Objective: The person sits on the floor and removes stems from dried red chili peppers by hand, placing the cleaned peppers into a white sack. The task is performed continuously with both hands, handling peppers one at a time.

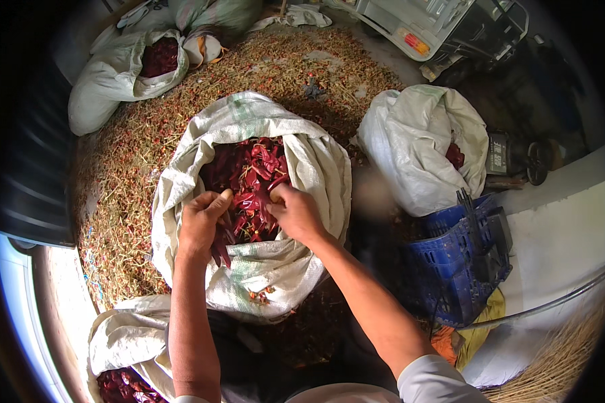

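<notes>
A white woven plastic sack (pixel 252 118) with its rim rolled down stands in front of me, holding dried red chili peppers (pixel 254 166). Over its near left part, my left hand (pixel 201 219) grips dark red dried peppers (pixel 223 247) that hang below the fingers. At the right of the opening, my right hand (pixel 295 209) has its fingers pinched on a dried red pepper (pixel 277 184), just above the heap. The two hands are a short way apart. Small stem pieces (pixel 261 296) lie on the sack's near fold.
Other white sacks with red peppers stand at the upper left (pixel 106 75), right (pixel 408 136) and lower left (pixel 131 332). Stems and pepper scraps (pixel 126 201) cover the floor. A blue plastic crate (pixel 443 262) is at the right, above a bundle of thin twigs (pixel 559 362).
</notes>
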The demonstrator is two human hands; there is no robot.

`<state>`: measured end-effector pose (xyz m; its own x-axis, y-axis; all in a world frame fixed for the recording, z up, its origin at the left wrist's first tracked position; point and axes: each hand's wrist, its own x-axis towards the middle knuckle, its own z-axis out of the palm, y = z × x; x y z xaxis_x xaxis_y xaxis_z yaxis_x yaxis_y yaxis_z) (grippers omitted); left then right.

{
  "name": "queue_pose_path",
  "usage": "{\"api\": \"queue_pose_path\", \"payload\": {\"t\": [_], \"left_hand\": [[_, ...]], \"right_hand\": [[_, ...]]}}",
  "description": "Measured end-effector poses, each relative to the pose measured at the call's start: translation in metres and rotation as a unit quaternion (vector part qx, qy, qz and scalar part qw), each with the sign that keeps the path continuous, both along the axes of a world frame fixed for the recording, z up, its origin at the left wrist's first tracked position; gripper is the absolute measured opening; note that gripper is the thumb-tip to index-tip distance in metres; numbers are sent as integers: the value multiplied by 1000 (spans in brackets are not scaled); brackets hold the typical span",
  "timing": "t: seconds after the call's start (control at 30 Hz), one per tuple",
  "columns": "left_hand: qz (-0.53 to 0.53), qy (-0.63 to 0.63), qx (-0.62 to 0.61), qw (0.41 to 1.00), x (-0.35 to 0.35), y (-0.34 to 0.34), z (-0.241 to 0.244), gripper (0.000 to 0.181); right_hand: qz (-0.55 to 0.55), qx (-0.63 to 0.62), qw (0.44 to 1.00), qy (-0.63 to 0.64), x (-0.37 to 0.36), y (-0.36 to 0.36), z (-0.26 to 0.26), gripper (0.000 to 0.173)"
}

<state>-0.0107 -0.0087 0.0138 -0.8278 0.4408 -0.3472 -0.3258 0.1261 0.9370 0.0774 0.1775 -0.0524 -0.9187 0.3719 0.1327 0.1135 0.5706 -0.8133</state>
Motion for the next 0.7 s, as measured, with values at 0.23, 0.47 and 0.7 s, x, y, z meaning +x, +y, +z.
{"api": "queue_pose_path", "payload": {"t": [0.23,0.47,0.7], "left_hand": [[-56,-124,2,991,19,20,9,41],[-38,-1,77,996,16,14,-4,14],[-79,401,-149,901,29,22,-8,17]], "right_hand": [[23,102,965,242,24,-14,44,17],[70,118,971,194,38,-23,47,23],[11,-43,998,37,21,-17,60,22]]}}
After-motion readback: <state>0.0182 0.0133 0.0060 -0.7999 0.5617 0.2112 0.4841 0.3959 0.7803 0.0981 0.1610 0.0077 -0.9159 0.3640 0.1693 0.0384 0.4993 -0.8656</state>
